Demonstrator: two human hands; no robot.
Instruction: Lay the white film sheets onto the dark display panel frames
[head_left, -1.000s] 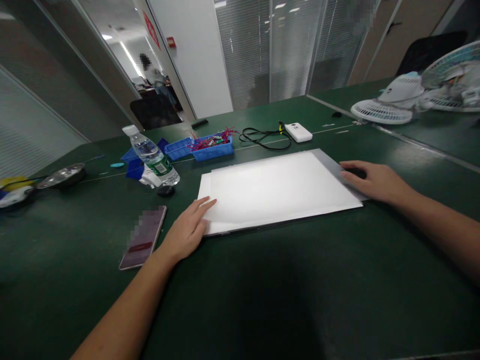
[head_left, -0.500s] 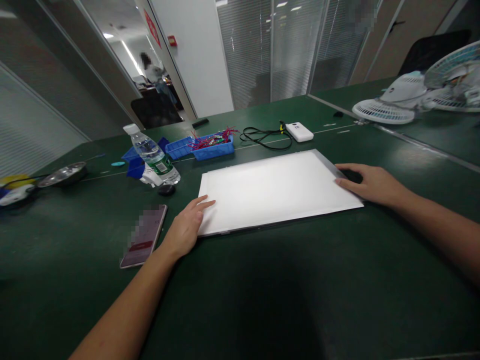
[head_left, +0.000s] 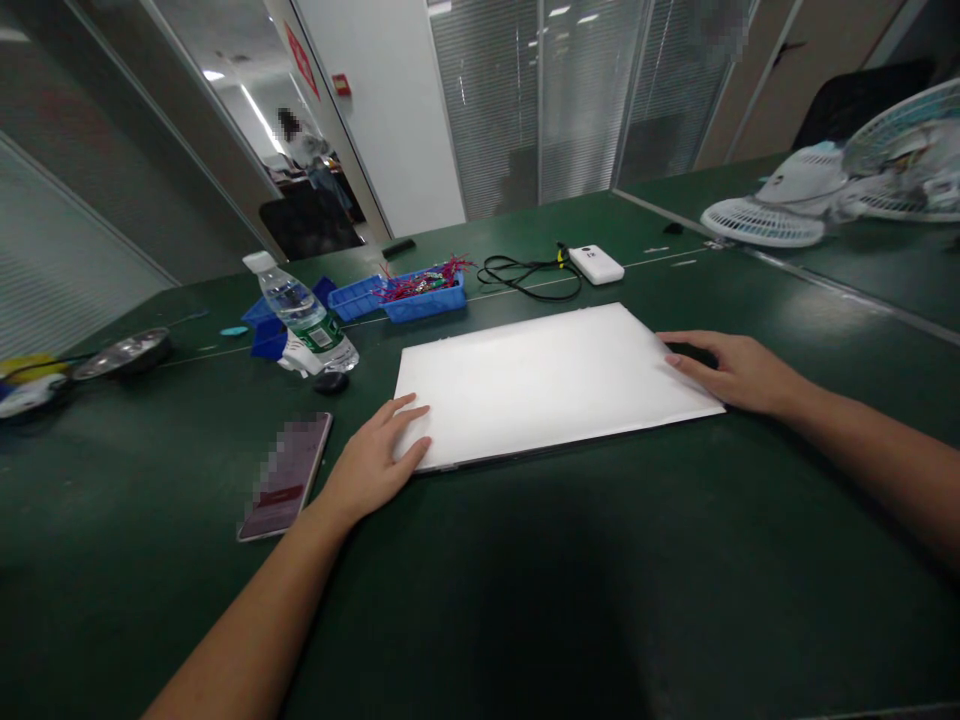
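A flat white rectangular sheet lies on the green table, with a thin dark edge showing beneath its near side. My left hand rests on its left end, fingers apart and the thumb lying on the near left corner. At the opposite end is my right hand, its thumb touching the right edge and its fingers stretched along the far right side. The thumb and fingers of that hand stand apart, and neither hand is closed around the sheet.
Left of my left hand lies a phone. Beyond it stand a water bottle and a dark mouse-like object. Behind the sheet are a blue tray of red wires, a black cable, and a white box. Fan parts lie far right.
My left thumb has come onto the sheet's near left corner. The right hand has shifted slightly left, and the grey strip along the sheet's right edge no longer shows.
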